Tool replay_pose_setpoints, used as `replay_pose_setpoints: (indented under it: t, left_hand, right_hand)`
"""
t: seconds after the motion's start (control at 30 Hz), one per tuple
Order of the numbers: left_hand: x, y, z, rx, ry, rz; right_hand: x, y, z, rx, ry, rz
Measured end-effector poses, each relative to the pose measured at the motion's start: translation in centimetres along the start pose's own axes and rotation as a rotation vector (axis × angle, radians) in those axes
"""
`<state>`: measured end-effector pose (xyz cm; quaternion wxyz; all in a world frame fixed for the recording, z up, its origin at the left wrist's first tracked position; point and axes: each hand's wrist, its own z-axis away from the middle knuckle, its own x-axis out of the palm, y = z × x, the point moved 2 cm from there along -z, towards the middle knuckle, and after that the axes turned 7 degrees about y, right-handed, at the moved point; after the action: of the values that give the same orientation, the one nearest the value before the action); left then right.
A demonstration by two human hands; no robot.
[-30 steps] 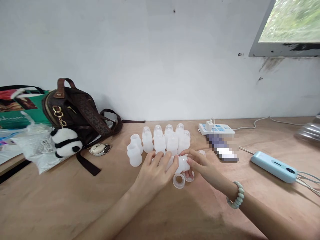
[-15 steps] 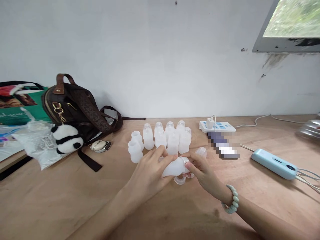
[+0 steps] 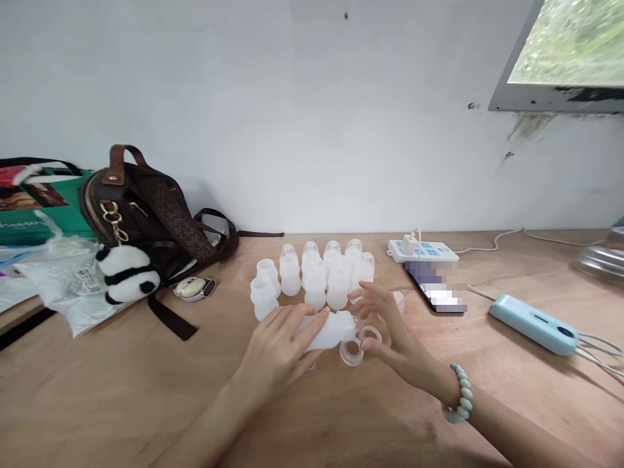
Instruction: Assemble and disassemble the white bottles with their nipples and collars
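My left hand (image 3: 277, 348) is wrapped round a translucent white plastic bottle (image 3: 330, 330) that lies on its side, mouth pointing right. My right hand (image 3: 387, 331) hovers just right of the bottle's mouth with fingers spread, holding nothing I can see. Two clear ring caps (image 3: 351, 351) lie on the wooden table (image 3: 146, 390) below the mouth and between the hands. Behind them stands a cluster of several upright white bottles (image 3: 322, 276). A pale bead bracelet (image 3: 461, 393) is on my right wrist.
A brown backpack (image 3: 146, 214) with a panda plush (image 3: 127, 276) sits at the left, with a plastic bag and a small mouse (image 3: 194, 288) beside it. A power strip (image 3: 423, 249), a phone (image 3: 435, 289) and a light-blue device (image 3: 533, 324) with cables lie to the right.
My right hand has let go of the bottle's mouth and opened, drawing slightly back. The left hand has slid the bottle a little lower and left. The ring caps now lie uncovered.
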<state>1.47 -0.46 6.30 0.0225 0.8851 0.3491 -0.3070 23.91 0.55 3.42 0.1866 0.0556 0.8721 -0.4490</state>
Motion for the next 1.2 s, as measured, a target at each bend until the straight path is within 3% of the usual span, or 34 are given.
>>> replay_pose_setpoints:
  t: [0.1,0.2,0.27,0.37,0.53,0.6,0.73,0.83,0.9,1.07,1.2]
  left_hand:
    - [0.0,0.8,0.1,0.185,0.076,-0.181]
    - [-0.2,1.6,0.1,0.226,0.091,-0.229]
    - [-0.2,1.9,0.2,0.207,0.105,-0.218]
    - [0.0,1.5,0.3,0.067,0.086,-0.138]
    - [0.4,0.1,0.6,-0.311,-0.130,0.214]
    - [0.4,-0.6,0.7,-0.497,-0.186,0.332]
    - [-0.1,-2.1,0.4,-0.799,-0.144,0.486]
    - [-0.5,-2.8,-0.2,-0.886,-0.133,0.483]
    - [-0.5,-3.0,-0.3,-0.869,-0.156,0.405]
    - [-0.1,-3.0,0.0,-0.593,-0.221,0.066]
    - [0.4,-3.3,0.1,-0.491,-0.284,-0.208]
  right_hand:
    - [0.2,-0.3,-0.1,0.247,-0.113,-0.194]
    - [0.6,-0.7,-0.3,0.398,-0.232,-0.337]
    - [0.7,-0.9,-0.5,0.417,-0.241,-0.354]
    - [0.5,-1.2,-0.5,0.264,-0.139,-0.174]
    - [-0.3,-1.3,-0.1,-0.358,0.065,0.279]
    - [-0.6,-1.2,0.1,-0.525,0.158,0.426]
    - [-1.1,-0.8,-0.2,-0.541,0.263,0.520]
    - [-1.1,-0.8,-0.5,-0.527,0.263,0.509]
    - [-0.9,-0.8,-0.5,-0.526,0.244,0.510]
    - [-0.8,-0.5,-0.2,-0.515,0.205,0.534]
    - [-0.8,-0.4,-0.2,-0.505,0.195,0.525]
